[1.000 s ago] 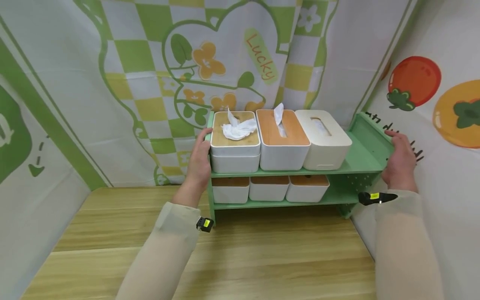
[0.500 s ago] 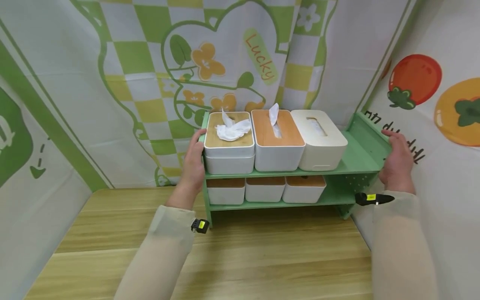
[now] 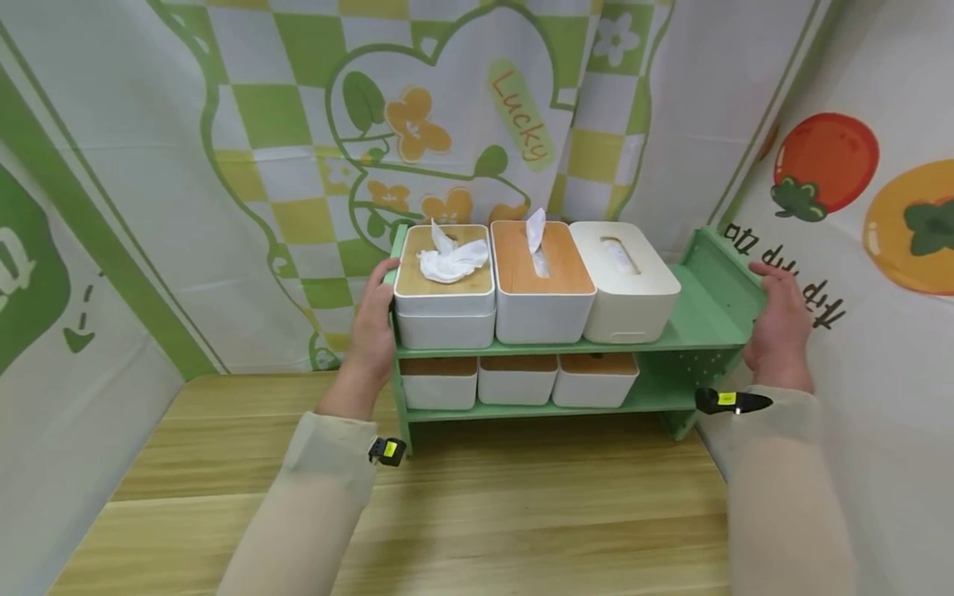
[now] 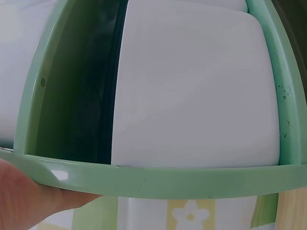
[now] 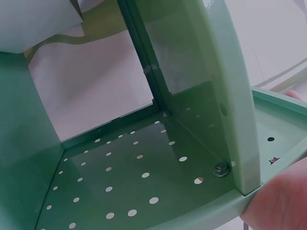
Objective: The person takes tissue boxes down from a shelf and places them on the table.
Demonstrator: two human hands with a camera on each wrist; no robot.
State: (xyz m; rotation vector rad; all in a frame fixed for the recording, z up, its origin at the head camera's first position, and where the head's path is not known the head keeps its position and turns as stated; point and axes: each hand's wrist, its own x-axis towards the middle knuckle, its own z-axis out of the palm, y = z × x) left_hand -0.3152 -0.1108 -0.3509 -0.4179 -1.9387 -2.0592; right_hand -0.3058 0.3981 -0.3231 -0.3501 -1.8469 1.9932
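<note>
Two hands on it, one per end! Your L hand [image 3: 370,331] grips the L side panel of the green two-tier shelf [image 3: 704,310], fingers bent at its edge; exact thumb position, can't tell. Over at the other end your R hand [image 3: 779,327] holds the R panel, a fingertip showing over the rim in the R wrist view.

Key relation, IMO: shelf lies directly btwn your palms, long axis running side to side, R end looking a touch farther back. Neither hand's nearer; each is on its own end, so any shift prob. needs both working evenly.

Now the load, bunched L: wood-topped tissue box w/ crumpled tissue [image 3: 445,331] right beside your L hand, then the orange-topped tissue box [image 3: 542,321], then the cream tissue box [image 3: 632,314]. Bare stretch from there to the R panel. Below, three white lidded boxes [image 3: 516,386] in a row, also toward the L. So your L end's likely heavier, I'd guess; tilting could slide boxes R.

Wood-grain table [image 3: 566,513] underneath; whether the shelf's feet bear fully on it, can't tell.
</note>
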